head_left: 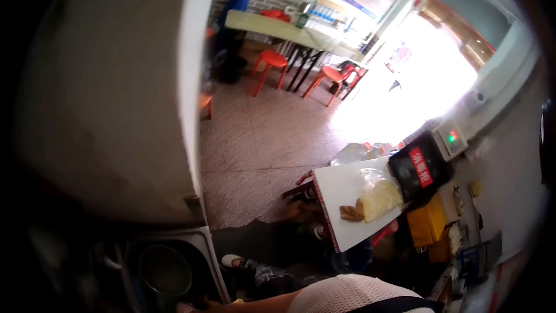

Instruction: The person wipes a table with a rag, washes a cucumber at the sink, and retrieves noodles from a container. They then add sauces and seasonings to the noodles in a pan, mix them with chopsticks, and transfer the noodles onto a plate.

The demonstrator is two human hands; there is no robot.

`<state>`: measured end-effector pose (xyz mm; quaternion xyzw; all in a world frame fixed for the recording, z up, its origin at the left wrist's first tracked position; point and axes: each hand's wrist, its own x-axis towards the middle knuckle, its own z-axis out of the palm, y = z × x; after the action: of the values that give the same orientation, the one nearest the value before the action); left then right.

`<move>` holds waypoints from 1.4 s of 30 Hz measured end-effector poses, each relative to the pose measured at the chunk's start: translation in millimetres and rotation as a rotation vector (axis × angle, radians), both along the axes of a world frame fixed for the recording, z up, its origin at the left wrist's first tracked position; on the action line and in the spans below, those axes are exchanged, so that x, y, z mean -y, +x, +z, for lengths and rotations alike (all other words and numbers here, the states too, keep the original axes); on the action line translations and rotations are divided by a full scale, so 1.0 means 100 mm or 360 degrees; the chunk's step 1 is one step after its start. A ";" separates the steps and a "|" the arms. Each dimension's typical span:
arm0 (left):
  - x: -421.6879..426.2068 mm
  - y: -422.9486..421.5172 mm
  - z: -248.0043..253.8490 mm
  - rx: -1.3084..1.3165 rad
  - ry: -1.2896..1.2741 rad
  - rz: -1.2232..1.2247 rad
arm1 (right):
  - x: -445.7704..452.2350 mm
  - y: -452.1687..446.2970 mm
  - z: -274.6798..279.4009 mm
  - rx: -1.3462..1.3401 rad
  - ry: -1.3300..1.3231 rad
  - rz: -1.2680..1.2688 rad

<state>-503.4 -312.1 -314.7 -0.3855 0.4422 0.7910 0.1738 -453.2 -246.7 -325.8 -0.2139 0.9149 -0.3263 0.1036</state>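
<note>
A bare forearm with a white knit sleeve [353, 295] runs leftward along the bottom edge; by its position I take it as my right arm. Only a sliver of my right hand [186, 308] shows, cut off by the frame, so its fingers and anything in them are hidden. Just above it a round pan or bowl [165, 269] lies in a dark, metal-rimmed sink or counter unit [213, 255]. A small yellowish thing [237, 301] shows beside the wrist, too unclear to name. My left hand is out of view.
A white-topped table [339, 185] bears a clear plastic bag with pale yellow contents [379, 196] and a brown item [351, 213]. A black box with a red label [420, 165] stands behind. Red stools [272, 58] flank a long table [255, 22]. A wall [116, 93] rises at left.
</note>
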 end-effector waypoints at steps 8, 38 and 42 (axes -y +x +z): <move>0.45 0.26 -0.21 -0.0035 -0.0005 0.0095 | -0.18 0.13 0.43 -0.0026 -0.0080 -0.0008; 0.50 0.54 0.70 0.0107 0.0250 0.0631 | 0.05 -0.11 1.36 0.0383 -0.0289 0.0199; 0.60 0.57 1.04 0.0021 0.0154 0.0483 | -0.32 -0.15 1.53 0.0060 0.0236 -0.0013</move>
<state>-446.7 -372.3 -210.5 -0.4444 0.3391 0.8259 0.0736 -468.7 -214.4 -172.8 -0.1957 0.9353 -0.2621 0.1350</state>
